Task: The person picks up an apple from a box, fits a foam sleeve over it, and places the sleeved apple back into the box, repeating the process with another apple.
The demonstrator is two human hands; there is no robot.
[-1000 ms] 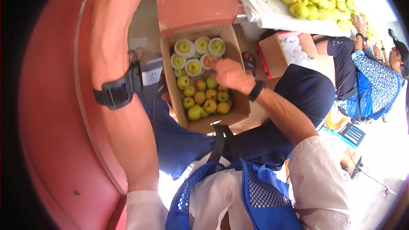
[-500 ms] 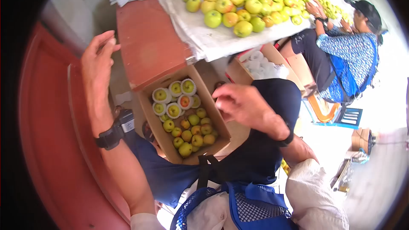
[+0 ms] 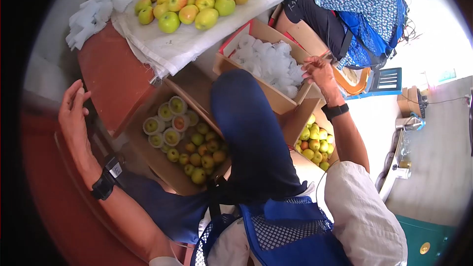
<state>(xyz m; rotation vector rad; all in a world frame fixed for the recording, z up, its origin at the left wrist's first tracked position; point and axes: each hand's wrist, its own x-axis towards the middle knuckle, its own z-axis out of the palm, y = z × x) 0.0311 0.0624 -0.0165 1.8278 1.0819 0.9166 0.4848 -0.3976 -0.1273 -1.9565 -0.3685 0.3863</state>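
Apples are lying in a cardboard box by your legs, and more are piling up on the surface, where a white cloth is leaving one reddish end bare. Loose white foam sleeves are gathering at its far left corner. A red panel is running along your left, a pale wall is standing to the right, and one co-worker is sitting beyond the boxes.

Three cardboard boxes are showing: yours is holding at least seven sleeved apples and at least twelve bare ones; a second is holding white foam sleeves, too tangled to count; a third is holding more than ten bare apples.

Your left hand is hanging near the reddish end, its fingers loosely curling around nothing. Your right hand is hovering by the second box's edge, its fingers bending and parted; whether they are touching foam, I cannot tell.
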